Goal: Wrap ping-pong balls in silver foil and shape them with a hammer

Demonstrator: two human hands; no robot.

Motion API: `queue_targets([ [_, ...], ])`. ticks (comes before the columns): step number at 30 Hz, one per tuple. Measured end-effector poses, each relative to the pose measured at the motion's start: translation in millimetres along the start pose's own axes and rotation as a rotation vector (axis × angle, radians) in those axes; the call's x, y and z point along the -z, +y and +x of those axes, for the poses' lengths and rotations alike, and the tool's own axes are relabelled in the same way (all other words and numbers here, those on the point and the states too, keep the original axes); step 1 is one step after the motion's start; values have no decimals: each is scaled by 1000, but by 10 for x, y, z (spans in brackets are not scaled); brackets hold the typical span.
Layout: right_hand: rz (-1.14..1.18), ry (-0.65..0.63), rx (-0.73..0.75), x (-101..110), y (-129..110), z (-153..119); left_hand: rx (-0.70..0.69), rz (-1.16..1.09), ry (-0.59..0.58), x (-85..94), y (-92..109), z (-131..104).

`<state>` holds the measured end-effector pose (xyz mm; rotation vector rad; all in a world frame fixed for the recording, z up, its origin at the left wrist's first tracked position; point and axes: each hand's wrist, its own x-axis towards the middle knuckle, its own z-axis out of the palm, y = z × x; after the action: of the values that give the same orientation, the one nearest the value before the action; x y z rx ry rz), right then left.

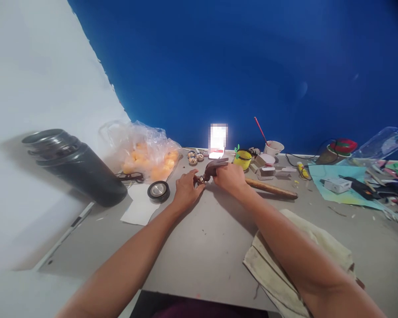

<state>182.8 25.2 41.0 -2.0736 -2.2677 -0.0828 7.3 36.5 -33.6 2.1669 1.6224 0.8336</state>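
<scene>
My left hand (187,191) rests on the grey table with its thumb and fingers around a small shiny metal piece (201,179). My right hand (230,179) is wrapped round a hammer near its head. The dark hammer head (213,166) is close beside the metal piece; whether they touch is unclear. The hammer's wooden handle (272,188) sticks out to the right. Behind my hands, several shiny metal balls (193,160) sit together near the wall.
A large dark flask (76,170), its round lid (158,191), a bag of orange things (149,159) and glasses (132,177) are at left. A yellow cup (242,161), a white cup (274,148) and a pale cloth (275,269) are at right. A bright, blurred screen (218,139) stands behind.
</scene>
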Motion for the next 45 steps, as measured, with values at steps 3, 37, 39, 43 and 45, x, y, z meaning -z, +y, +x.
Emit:
queue_targets([
  [3, 7, 20, 4, 4, -12, -6, -60, 34, -16, 10, 30, -6],
  [37, -2, 72, -62, 24, 84, 29, -106, -240, -3, -113, -7, 24],
  [39, -2, 60, -55, 12, 89, 38, -87, -202, 35, -144, -12, 31],
  [43, 22, 18, -16, -13, 80, 45, -40, -172, 45, -175, -33, 48],
  [45, 15, 36, -22, -1, 82, 41, -56, -210, 21, -162, -46, 48],
])
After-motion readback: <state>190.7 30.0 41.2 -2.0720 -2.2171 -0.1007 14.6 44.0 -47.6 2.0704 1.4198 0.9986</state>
